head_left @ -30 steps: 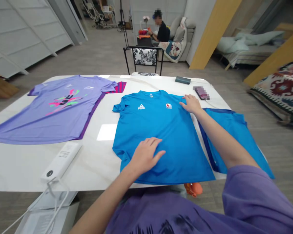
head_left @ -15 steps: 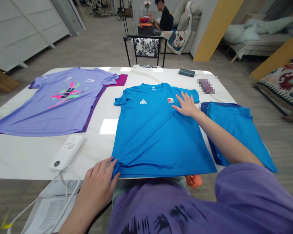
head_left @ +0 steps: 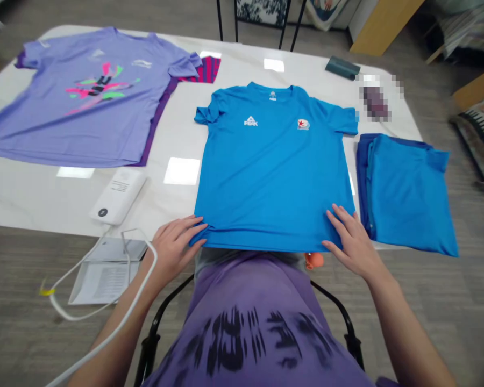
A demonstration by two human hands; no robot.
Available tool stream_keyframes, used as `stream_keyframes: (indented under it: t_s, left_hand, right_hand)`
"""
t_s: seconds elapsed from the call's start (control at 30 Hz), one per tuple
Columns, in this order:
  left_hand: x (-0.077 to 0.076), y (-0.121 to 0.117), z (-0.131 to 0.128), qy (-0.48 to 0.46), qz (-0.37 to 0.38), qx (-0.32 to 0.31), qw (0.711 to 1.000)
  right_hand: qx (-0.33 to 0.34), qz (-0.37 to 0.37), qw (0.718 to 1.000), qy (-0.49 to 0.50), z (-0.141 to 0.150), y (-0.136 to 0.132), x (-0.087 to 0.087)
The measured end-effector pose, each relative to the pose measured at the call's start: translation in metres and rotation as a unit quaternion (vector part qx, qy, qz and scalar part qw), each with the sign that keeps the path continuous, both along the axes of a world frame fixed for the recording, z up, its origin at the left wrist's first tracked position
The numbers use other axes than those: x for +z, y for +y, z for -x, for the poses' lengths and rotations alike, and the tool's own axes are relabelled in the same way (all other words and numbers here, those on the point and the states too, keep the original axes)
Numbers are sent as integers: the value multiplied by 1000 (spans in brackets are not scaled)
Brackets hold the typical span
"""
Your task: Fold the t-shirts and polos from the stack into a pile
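Note:
A blue short-sleeved T-shirt [head_left: 274,172] lies front up on the white table, its hem toward me at the table edge. My left hand [head_left: 175,242] rests at the left hem corner, fingers stretched over the cloth and thumb apart from them; small creases run from the fingertips. At the right hem corner, my right hand [head_left: 353,242] lies with its fingers spread on the fabric. The left sleeve is bunched, while the right sleeve lies flat. Beside my right hand is a stack of folded blue clothes [head_left: 411,193].
A lavender T-shirt [head_left: 100,102] lies over darker purple garments on the left. A white power bank [head_left: 119,196] with a cable [head_left: 145,285] sits near the front edge. At the back right are a dark green case [head_left: 342,68] and a blurred-out object [head_left: 374,102].
My right hand has moved from the shirt's chest, near the right sleeve, down to the right hem corner. My left hand stays at the left corner. The view has tilted downward.

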State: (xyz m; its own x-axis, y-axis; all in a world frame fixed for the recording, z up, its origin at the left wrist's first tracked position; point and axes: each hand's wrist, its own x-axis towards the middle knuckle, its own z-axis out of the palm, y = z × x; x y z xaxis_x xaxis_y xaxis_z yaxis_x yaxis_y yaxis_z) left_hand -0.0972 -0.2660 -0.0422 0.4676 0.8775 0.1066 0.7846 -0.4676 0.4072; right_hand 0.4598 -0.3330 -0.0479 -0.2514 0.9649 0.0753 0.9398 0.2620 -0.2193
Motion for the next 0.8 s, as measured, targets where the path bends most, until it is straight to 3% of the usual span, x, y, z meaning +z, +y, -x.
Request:
stream_keyframes:
  t_s: [0.27, 0.6, 0.7, 0.8]
  left_hand:
    - [-7, -13, 28, -69, -21, 106, 992]
    - [-28, -29, 52, -107, -17, 69, 992]
    - [-17, -27, 48, -63, -11, 33, 997]
    - [8, -9, 15, -88, -13, 23, 996]
  right_hand:
    - [-29, -17, 999, 16, -47, -55, 6]
    - [-113, -35, 993, 9, -52, -86, 5]
    - [-79, -37, 996, 24, -43, -78, 19]
    - [-35, -59, 996, 61, -22, -38, 43]
